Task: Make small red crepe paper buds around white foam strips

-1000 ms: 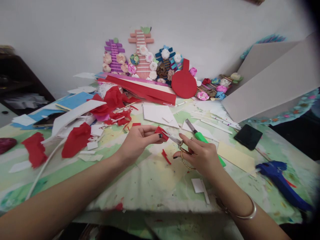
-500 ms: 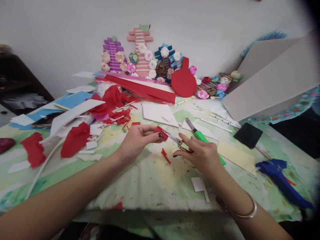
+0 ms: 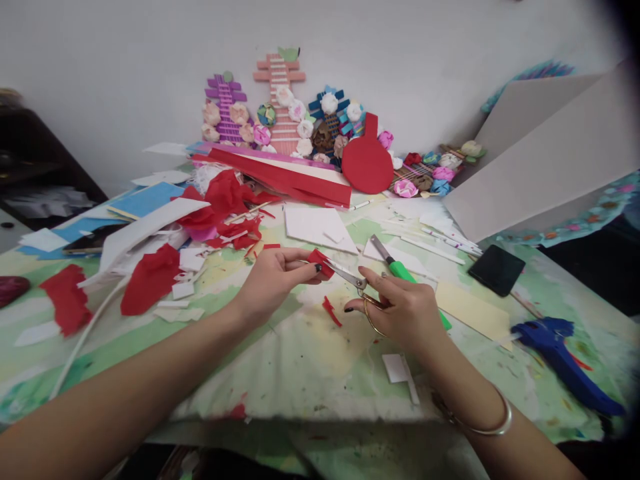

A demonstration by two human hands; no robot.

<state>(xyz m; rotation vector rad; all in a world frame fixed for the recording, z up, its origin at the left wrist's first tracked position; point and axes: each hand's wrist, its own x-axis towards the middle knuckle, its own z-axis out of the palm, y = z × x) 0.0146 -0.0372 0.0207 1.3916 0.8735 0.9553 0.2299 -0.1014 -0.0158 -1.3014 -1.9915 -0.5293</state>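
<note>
Between the thumb and fingers of my left hand (image 3: 278,275) is a small piece of red paper (image 3: 323,263), pinched near the middle of the table. My right hand (image 3: 404,308) is closed on scissors (image 3: 361,283) with gold-coloured handles, their blades pointing left and meeting the red piece. A thin red scrap (image 3: 331,311) lies on the cloth just below the blades. Partly behind my right hand lies a green utility knife (image 3: 400,268) with its blade showing.
A blue glue gun (image 3: 560,360) and a black phone (image 3: 497,270) lie at the right. Red paper scraps (image 3: 150,280) and a white cable (image 3: 85,340) are on the left. Behind stand paper-flower crafts (image 3: 283,113) and a red round-bodied cutout (image 3: 367,163); a grey board (image 3: 530,147) leans at right.
The red piece has tilted slightly in my left fingers, and the scissor blades have shifted a little against it. Both hands stay in almost the same place.
</note>
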